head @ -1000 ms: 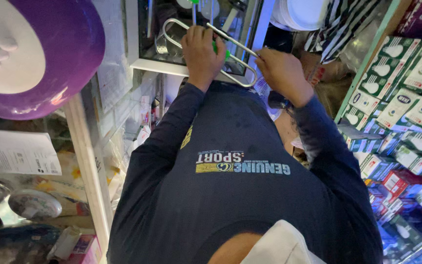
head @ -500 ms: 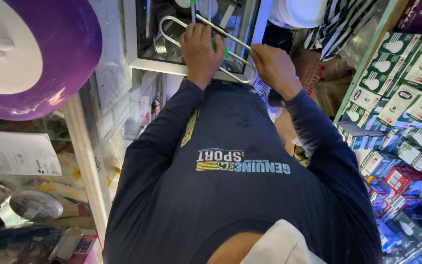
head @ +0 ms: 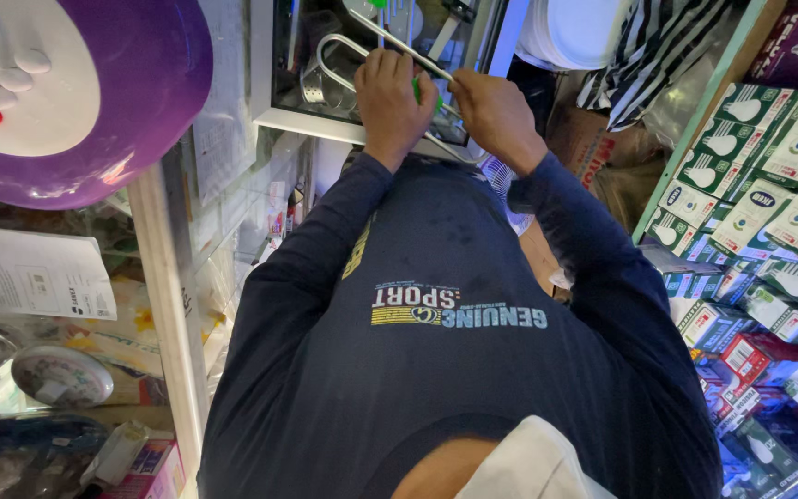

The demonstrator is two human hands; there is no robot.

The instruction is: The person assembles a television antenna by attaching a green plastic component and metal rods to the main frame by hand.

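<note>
The scene is a crowded shop corner seen from above the person's own chest: a glass display cabinet (head: 173, 305) runs down the left with a big purple and white round lamp (head: 76, 92) on it, stacked green and white bulb boxes (head: 768, 212) fill the shelves on the right, and straight ahead is a small white-framed glass case (head: 307, 120) with metal parts inside. Both arms in dark blue sleeves reach forward to a bent chrome tube frame (head: 344, 51), a long U-shaped loop that lies across the front of that case, its curved end to the left and its straight rails running right, under and past the hands. The left hand (head: 390, 97) is closed over the rails, fingers curled around them from above. The right hand (head: 491, 111) is also closed, just beside the left, and seems to pinch a small green piece (head: 416, 90) between the two hands; what that piece is cannot be told. To do this well, the left hand should keep the frame pressed steady against the case edge so it cannot swing into the glass, while the right works the green piece with short, controlled moves, close to the gripping point.
</note>
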